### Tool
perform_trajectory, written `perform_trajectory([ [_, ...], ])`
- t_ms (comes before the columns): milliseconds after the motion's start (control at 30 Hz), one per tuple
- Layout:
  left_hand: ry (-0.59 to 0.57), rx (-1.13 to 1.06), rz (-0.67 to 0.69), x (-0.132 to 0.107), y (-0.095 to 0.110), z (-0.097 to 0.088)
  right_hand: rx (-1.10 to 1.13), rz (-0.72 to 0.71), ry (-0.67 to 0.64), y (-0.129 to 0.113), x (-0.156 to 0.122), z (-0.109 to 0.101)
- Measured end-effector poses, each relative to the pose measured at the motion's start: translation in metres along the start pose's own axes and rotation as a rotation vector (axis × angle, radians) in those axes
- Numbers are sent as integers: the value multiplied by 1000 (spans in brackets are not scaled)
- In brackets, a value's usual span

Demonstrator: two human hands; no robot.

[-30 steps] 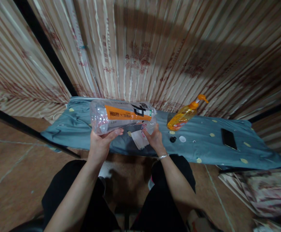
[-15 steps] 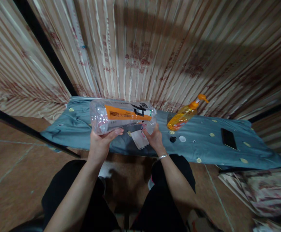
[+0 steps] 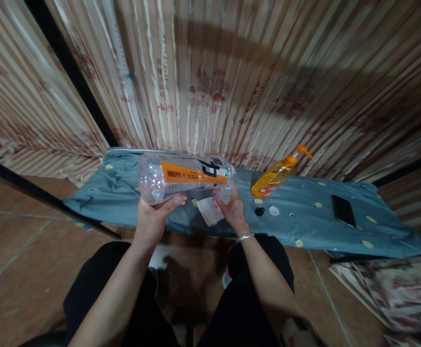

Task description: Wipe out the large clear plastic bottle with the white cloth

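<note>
A large clear plastic bottle (image 3: 184, 177) with an orange and grey label lies sideways in the air over the bed-like surface, its base to the left. My left hand (image 3: 154, 214) is wrapped under the base end, thumb along the near side. At the other end my right hand (image 3: 234, 210) grips the bottle near its neck; its fingertips are partly hidden. Just left of that hand is a white paper packet (image 3: 209, 212) with pink marks, resting on the cloth. To the right stands a pump bottle (image 3: 273, 178) of orange liquid, tilted in view.
The narrow surface wears a teal cloth (image 3: 322, 226) with yellow spots. On it are a small black cap (image 3: 259, 211), a white disc (image 3: 274, 210) and a dark phone (image 3: 344, 210). Patterned curtains (image 3: 210, 86) hang behind, and black metal poles (image 3: 69, 82) frame the left side.
Both hands keep their hold on the plastic bottle, which shows almost the same pose. The whole scene has shifted slightly down and right in the view.
</note>
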State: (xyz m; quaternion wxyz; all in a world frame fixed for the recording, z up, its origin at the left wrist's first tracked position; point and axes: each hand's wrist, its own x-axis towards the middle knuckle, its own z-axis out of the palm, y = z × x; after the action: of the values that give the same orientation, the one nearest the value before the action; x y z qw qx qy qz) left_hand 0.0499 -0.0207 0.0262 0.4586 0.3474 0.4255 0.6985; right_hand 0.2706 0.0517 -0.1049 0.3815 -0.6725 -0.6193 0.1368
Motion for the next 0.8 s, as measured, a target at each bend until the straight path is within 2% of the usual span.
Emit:
perform_trajectory([
  [433, 23, -16, -40, 1, -1, -1, 38, -4, 0, -2, 0, 0],
  [800, -10, 24, -39, 2, -7, -8, 21, -18, -10, -4, -2, -2],
])
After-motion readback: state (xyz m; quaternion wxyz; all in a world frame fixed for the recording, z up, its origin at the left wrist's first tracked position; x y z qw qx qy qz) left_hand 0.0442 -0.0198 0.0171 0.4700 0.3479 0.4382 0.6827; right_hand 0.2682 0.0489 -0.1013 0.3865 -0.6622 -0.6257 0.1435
